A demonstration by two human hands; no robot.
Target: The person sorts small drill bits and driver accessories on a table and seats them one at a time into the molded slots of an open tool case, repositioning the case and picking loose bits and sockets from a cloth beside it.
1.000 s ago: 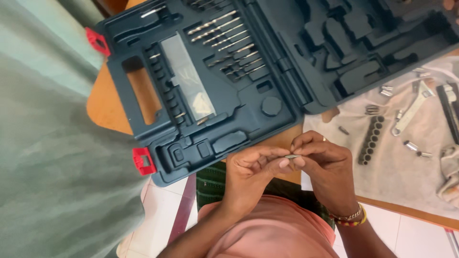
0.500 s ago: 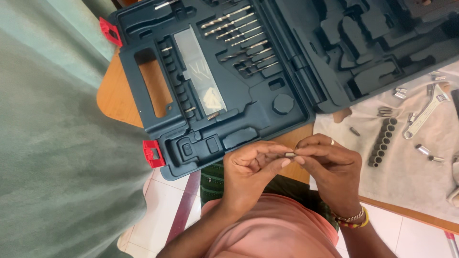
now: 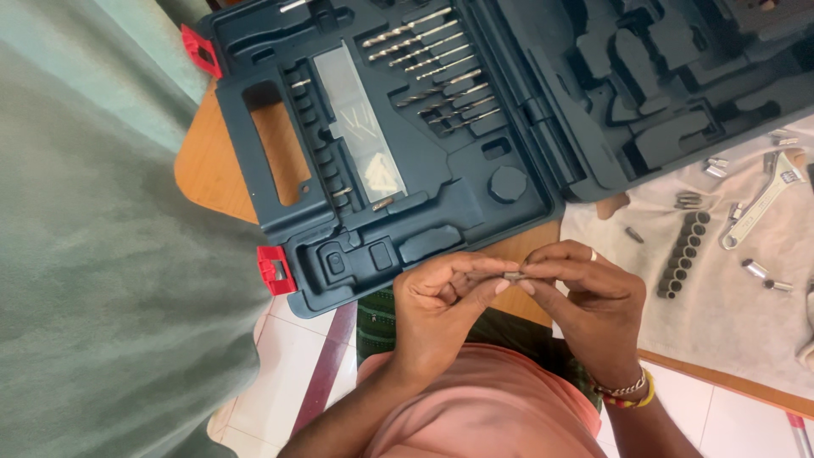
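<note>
Right now you hold a small metal bit [image 3: 513, 276] between both hands, low in the middle of the frame. Your left hand [image 3: 441, 305] pinches one end with its fingertips, and your right hand [image 3: 589, 297] pinches the other end. Both hands hang just past the edge of the wooden worktop [image 3: 208, 165]. An open blue tool case [image 3: 475, 203] fills the upper part of the frame, with drill bits [image 3: 424, 51] in rows. At the right, a pale cloth [image 3: 738, 322] carries a black socket strip [image 3: 682, 253] and a silver wrench [image 3: 763, 197].
</note>
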